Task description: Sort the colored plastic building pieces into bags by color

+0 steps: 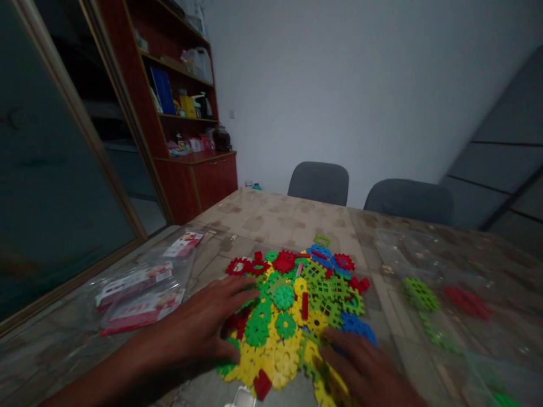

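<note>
A heap of plastic gear-shaped building pieces lies on the table, with green gears [258, 329], yellow gears [285, 364], light green square lattice pieces [326, 288], red gears [284, 261] and blue pieces [358, 327]. My left hand [212, 319] is open at the heap's left side, thumb and fingers apart, with the fingertips over green and red pieces. At the lower right, my right hand [365, 364] reaches over yellow pieces with its fingers stretched out; it is slightly blurred, and its palm side is hidden. Near the front edge lies a dark red piece [262, 384].
Clear plastic packets with printed cards [142, 302] lie at the left. On the right, a clear plastic bag or tray surrounds green pieces [421, 294] and red pieces [469, 302]. Two grey chairs [319, 182] stand beyond the patterned table [271, 217]. A reddish wooden cabinet [197, 183] is behind, left.
</note>
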Demonstrator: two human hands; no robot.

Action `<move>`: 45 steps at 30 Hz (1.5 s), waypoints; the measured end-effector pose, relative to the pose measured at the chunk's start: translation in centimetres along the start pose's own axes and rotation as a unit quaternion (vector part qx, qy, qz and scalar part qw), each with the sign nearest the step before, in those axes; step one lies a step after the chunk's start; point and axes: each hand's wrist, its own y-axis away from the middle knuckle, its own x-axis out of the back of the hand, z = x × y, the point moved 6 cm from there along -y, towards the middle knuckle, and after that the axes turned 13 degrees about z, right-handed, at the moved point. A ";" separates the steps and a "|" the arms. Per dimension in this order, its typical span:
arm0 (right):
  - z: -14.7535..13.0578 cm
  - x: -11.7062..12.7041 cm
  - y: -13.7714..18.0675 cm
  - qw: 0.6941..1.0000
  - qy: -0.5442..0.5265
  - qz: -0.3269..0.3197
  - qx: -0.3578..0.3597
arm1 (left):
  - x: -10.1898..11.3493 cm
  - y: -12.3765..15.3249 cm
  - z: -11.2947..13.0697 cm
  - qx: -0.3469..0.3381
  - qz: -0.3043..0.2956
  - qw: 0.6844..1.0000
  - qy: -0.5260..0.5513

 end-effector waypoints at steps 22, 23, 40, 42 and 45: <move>1.6 -2.1 -5.6 0.977 -0.144 0.075 -0.142 | -4.2 -0.5 3.0 -0.128 0.107 0.979 0.115; 1.8 -1.8 -5.7 0.974 -0.155 0.081 -0.147 | -4.0 -0.6 2.9 -0.123 0.120 0.979 0.111; -1.3 -5.2 -5.0 0.997 0.006 -0.047 -0.062 | -3.6 -0.2 5.7 -0.177 0.054 0.982 0.031; -0.6 -4.7 -5.2 0.996 -0.002 -0.044 -0.081 | -3.8 -0.5 5.1 -0.172 0.084 0.982 0.001; -0.2 -3.2 -5.6 0.992 -0.025 -0.054 -0.115 | -3.8 -0.4 5.2 -0.174 0.110 0.979 -0.011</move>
